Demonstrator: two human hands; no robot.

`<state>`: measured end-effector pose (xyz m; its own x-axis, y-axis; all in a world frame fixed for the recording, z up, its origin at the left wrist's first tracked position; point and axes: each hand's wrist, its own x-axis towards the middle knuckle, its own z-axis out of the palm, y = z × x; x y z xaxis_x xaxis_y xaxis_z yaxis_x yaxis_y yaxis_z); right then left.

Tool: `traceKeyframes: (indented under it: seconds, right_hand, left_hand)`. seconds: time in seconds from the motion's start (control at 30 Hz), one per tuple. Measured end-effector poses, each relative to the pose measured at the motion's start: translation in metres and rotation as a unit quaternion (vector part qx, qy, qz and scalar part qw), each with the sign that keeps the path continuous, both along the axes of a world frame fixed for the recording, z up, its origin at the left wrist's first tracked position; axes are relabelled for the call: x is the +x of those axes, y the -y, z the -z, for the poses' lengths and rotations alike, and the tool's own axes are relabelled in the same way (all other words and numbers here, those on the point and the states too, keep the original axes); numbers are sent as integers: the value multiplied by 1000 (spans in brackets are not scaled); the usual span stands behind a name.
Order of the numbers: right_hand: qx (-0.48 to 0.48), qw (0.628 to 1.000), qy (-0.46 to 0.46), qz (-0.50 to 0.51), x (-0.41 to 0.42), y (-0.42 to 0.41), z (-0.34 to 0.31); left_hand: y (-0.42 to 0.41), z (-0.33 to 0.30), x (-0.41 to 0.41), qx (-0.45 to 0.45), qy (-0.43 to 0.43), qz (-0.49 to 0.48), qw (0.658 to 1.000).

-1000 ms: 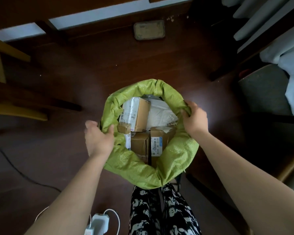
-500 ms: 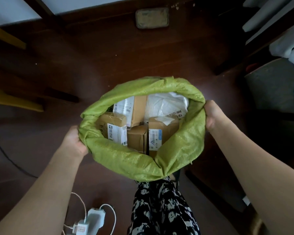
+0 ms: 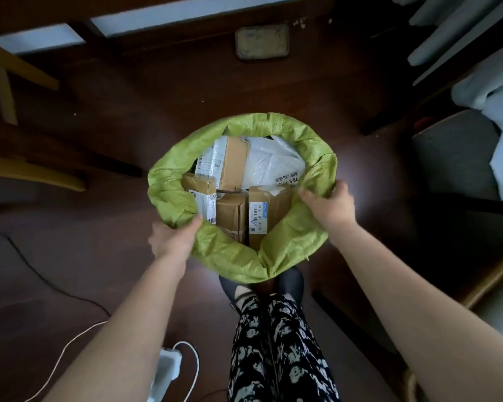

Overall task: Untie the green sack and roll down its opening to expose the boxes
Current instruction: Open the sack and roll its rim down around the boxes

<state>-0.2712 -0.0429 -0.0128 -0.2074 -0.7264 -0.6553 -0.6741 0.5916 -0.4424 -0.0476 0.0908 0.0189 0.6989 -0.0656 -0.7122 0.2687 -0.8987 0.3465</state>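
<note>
The green sack (image 3: 288, 245) stands open on the dark floor, its rim rolled outward into a thick collar. Inside show several brown cardboard boxes (image 3: 231, 216) with white labels and a white plastic parcel (image 3: 269, 162). My left hand (image 3: 173, 237) grips the rim at its near left, thumb over the edge. At the right side of the rim, my right hand (image 3: 330, 206) holds the fabric with its fingers curled over the edge. Both hands are slightly blurred.
My patterned trousers (image 3: 276, 352) and dark shoes are just below the sack. A white power adapter (image 3: 166, 369) with cables lies on the floor at lower left. Yellow chair legs (image 3: 26, 169) stand left, a grey cushion (image 3: 453, 158) right, a small mat (image 3: 262, 42) ahead.
Both hands have moved inward and nearer along the rim since half a second ago. The sack mouth has gone from a wide oval to a rounder shape, with the collar rolled lower.
</note>
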Motion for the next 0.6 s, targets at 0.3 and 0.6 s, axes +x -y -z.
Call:
traceKeyframes:
  seconds: [0.3, 0.6]
  right_hand:
    - [132, 975, 72, 164, -21, -29, 4]
    - [207, 838, 254, 435, -23, -25, 41]
  left_hand:
    - [-25, 13, -24, 32, 21, -157, 987]
    - [-15, 14, -12, -118, -131, -438, 881]
